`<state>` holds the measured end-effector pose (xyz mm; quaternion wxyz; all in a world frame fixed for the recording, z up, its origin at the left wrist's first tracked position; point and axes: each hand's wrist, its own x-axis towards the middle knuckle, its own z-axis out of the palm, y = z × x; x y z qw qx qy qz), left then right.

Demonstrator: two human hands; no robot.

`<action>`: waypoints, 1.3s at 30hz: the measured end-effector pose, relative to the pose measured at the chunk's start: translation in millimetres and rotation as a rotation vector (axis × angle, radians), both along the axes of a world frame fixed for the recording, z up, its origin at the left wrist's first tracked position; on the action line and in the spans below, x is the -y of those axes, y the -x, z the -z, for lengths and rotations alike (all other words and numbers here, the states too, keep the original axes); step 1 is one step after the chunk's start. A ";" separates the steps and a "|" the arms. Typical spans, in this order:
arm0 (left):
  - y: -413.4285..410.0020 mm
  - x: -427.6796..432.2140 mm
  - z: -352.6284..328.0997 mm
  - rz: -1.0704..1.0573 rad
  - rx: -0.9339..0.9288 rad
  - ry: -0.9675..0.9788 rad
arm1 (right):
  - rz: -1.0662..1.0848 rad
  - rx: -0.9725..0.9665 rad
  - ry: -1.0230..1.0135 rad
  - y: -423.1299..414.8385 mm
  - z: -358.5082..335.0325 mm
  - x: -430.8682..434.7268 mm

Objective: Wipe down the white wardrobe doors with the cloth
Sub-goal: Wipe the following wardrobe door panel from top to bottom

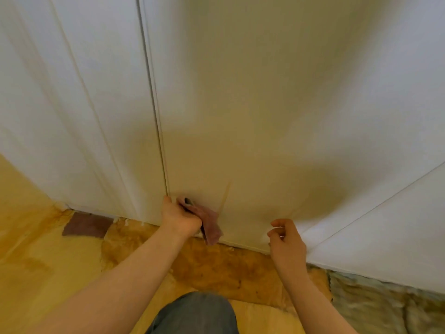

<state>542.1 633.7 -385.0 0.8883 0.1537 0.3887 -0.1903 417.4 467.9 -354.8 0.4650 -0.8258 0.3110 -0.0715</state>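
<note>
Head view, looking down. Left hand (179,219) clenched in a fist round a soft, crumpled, dusty-pink cloth (211,225), held low against the smooth, flat, matte white wardrobe doors (240,104), close to their bottom edge. Cloth bunched inside the grip and spilling out on its right side as a limp, creased flap. Long axis roughly upright, loose end pointing down toward the floor, flat against the door panel. At the top of the grip, a small dark rounded shape, too blurred to identify.

Directly above the grip, rising from the knuckles, a thin dark vertical seam (154,104) between two door panels. Further left of the grip, faint parallel lines on the neighbouring panel, streaked by motion blur.

Well to the right of the grip, right hand (287,239) with fingers loosely curled and nothing in them, near the lower corner of the same panel; contact with the door not clear. Beyond it, another white panel set at an angle.

Below the grip, a glossy yellow-ochre floor (48,261) with darker mottled stains. Down and left of the grip, a flat dull brown patch (85,226) against the door base. Far down to the right, a matted, fleecy beige rug (385,304), cut off by the frame. Nearest the camera, a knee (195,314) in grey fabric, also cropped.
</note>
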 end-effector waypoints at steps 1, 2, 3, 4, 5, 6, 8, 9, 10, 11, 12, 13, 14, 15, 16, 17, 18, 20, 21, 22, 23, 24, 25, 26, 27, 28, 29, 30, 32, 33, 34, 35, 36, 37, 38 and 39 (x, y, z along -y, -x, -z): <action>1.6 2.3 6.4 0.001 -0.030 -0.050 | -0.009 -0.006 0.004 0.1 -0.6 -1.2; 3.0 2.4 12.9 -0.003 -0.048 -0.085 | -0.024 -0.009 0.012 -1.1 -0.4 -2.7; 4.8 3.1 18.7 -0.010 -0.064 -0.107 | -0.041 -0.011 0.019 -1.5 0.1 -3.0; 5.5 2.7 24.9 -0.014 -0.083 -0.123 | -0.058 -0.017 0.030 -3.8 0.8 -4.2; 6.7 0.3 33.1 -0.010 -0.106 -0.134 | -0.074 -0.032 0.038 -5.8 4.5 -7.6; 7.0 0.6 35.8 0.005 -0.117 -0.152 | -0.084 -0.044 0.045 -7.9 6.7 -10.1; 7.4 2.0 38.3 0.027 -0.111 -0.185 | -0.101 -0.063 0.041 -10.0 13.6 -13.9; 7.2 2.7 40.5 0.017 -0.101 -0.185 | -0.108 -0.070 0.036 -10.1 17.0 -15.2; 7.4 2.3 43.4 0.014 -0.088 -0.172 | -0.111 -0.076 0.028 -9.8 19.8 -16.6; 8.1 0.5 50.5 0.016 -0.071 -0.142 | -0.109 -0.080 0.016 -9.1 23.5 -17.4; 10.1 -1.4 55.8 0.017 -0.054 -0.099 | -0.113 -0.085 0.010 -8.7 26.1 -18.0; 11.1 -3.8 64.2 0.016 -0.041 -0.071 | -0.113 -0.095 0.005 -8.1 29.7 -18.3; 12.7 -6.6 70.4 0.012 -0.038 -0.051 | -0.113 -0.109 0.001 -7.1 32.3 -18.8; 11.8 -6.1 72.0 0.021 -0.039 -0.046 | -0.110 -0.114 -0.003 -7.2 34.3 -18.6; 10.2 -4.8 71.5 0.023 -0.051 -0.057 | -0.109 -0.117 -0.010 -7.3 36.2 -19.3; 8.0 -2.1 70.8 0.019 -0.068 -0.087 | -0.107 -0.117 -0.017 -7.9 37.0 -20.0; 6.6 2.3 70.0 0.013 -0.078 -0.114 | -0.106 -0.117 -0.023 -8.5 38.3 -20.1; 7.0 12.4 74.4 0.009 -0.105 -0.168 | -0.112 -0.127 -0.027 -9.9 43.5 -19.3; 8.2 15.5 81.2 -0.005 -0.126 -0.174 | -0.115 -0.134 -0.021 -9.2 45.7 -18.9; 10.2 18.3 86.5 -0.014 -0.142 -0.157 | -0.115 -0.142 -0.012 -8.0 49.0 -18.4; 10.8 19.3 91.1 -0.021 -0.150 -0.140 | -0.111 -0.148 -0.001 -6.9 51.3 -17.8; 10.9 20.0 90.9 -0.031 -0.150 -0.102 | -0.104 -0.152 0.005 -5.5 53.4 -17.0; 10.7 20.7 89.3 -0.035 -0.135 -0.064 | -0.094 -0.159 0.006 -4.8 55.4 -16.1; 11.8 20.8 85.9 -0.032 -0.106 -0.026 | -0.081 -0.168 0.003 -3.3 57.7 -15.6; 13.4 21.6 79.0 -0.017 -0.067 -0.007 | -0.062 -0.176 -0.006 -2.3 58.4 -15.4; 16.4 22.8 71.5 -0.006 -0.022 0.008 | -0.051 -0.181 -0.017 -0.9 59.7 -15.9; 18.0 22.8 66.8 -0.006 0.020 0.027 | -0.048 -0.182 -0.027 -1.6 59.7 -17.4; 22.4 24.6 64.1 -0.011 0.056 0.048 | -0.051 -0.185 -0.030 -0.8 59.7 -17.9; 23.2 22.9 65.7 -0.002 0.075 0.010 | -0.060 -0.174 -0.032 -4.4 58.1 -22.1; 22.1 20.9 70.8 0.000 0.044 -0.012 | -0.065 -0.171 -0.030 -6.1 57.2 -23.7; 21.9 18.3 77.7 0.002 -0.001 -0.031 | -0.069 -0.170 -0.029 -6.1 56.7 -25.5; 21.4 16.2 85.6 0.001 -0.053 -0.054 | -0.069 -0.167 -0.030 -5.3 55.3 -26.9; 20.6 15.2 92.0 -0.004 -0.085 -0.059 | -0.067 -0.164 -0.034 -3.8 54.5 -27.4; 19.8 14.9 92.6 -0.001 -0.094 -0.056 | -0.064 -0.160 -0.035 -2.3 52.5 -26.7; 20.6 14.4 88.8 -0.002 -0.085 -0.043 | -0.060 -0.159 -0.038 -0.7 50.8 -25.1; 21.9 14.9 82.1 -0.003 -0.063 -0.018 | -0.049 -0.156 -0.042 0.6 49.7 -22.6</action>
